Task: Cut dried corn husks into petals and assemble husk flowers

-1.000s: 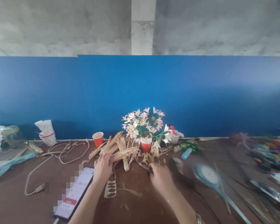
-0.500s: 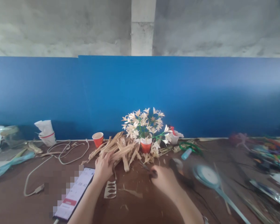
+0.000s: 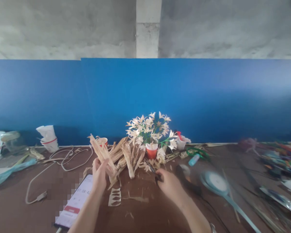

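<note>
In my left hand (image 3: 100, 174) is a dried corn husk (image 3: 102, 153), gripped near its lower part, its long strips pointing up and left. My right hand (image 3: 168, 183) is closed around the dark handles of a small pair of scissors (image 3: 151, 167), blades pointing up and left. Between the hands lies a pile of dried husks (image 3: 128, 158). Behind the scissors, a red and white paper cup (image 3: 151, 152) holds a bunch of pale husk flowers (image 3: 149, 126) on green stems. A husk strip with petal-shaped holes (image 3: 114, 197) lies right of my left wrist.
A phone (image 3: 74, 207) lies by my left forearm, with a white cable (image 3: 63, 161) beyond it. Another paper cup (image 3: 103, 141) stands partly behind the held husk. To the right are a ribbon roll (image 3: 215, 183), a black cord (image 3: 210, 210) and a blue-capped bottle (image 3: 194, 160).
My left hand has lifted a husk off the pile and drawn it left and upright, partly covering the paper cup. My right hand with the scissors has barely moved.
</note>
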Demonstrator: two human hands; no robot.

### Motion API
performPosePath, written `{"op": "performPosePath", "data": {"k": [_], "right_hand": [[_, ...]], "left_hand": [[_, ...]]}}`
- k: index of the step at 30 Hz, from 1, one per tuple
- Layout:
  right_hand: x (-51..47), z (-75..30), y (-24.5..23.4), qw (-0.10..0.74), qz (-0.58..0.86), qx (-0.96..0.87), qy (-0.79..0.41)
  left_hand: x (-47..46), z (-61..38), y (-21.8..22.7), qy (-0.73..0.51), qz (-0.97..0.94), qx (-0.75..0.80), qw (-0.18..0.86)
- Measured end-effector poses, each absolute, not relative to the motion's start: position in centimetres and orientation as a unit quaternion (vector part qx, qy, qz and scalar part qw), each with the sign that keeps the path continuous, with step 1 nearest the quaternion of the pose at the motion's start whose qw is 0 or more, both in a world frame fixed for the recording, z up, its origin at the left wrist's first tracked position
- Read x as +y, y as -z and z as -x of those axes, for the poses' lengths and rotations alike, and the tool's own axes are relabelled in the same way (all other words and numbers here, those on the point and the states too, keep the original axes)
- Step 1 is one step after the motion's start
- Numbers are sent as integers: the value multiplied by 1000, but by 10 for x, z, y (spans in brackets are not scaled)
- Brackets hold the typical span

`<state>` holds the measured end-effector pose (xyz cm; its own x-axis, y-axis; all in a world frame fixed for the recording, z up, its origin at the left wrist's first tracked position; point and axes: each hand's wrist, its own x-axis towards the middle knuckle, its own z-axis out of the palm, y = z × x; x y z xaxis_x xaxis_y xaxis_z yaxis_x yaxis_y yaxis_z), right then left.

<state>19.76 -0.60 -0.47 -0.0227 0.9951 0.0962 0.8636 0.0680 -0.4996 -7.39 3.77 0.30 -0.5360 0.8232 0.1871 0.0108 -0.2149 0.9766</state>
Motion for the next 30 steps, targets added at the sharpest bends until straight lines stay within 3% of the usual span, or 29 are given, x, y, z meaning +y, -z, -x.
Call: {"op": "performPosePath", "data": {"k": [5,16,19,24,30], "right_hand": [[-8,-193,2,241,643,-698,-204],[-8,-192,4,206,664,-714,-78],[-7,-190,4,270,637,-717,-84],[-11,-167,-3,433,526,-696,-226],[0,-122,-32,504,449,-658,-334]], "left_hand": [[35,66,-14,-724,-307,389,479],[34,55,-9,-697,-332,380,509],[33,52,-7,-692,-348,399,491],[32,48,-5,-688,-389,442,424],[28,43,-4,-641,-509,424,389]]}}
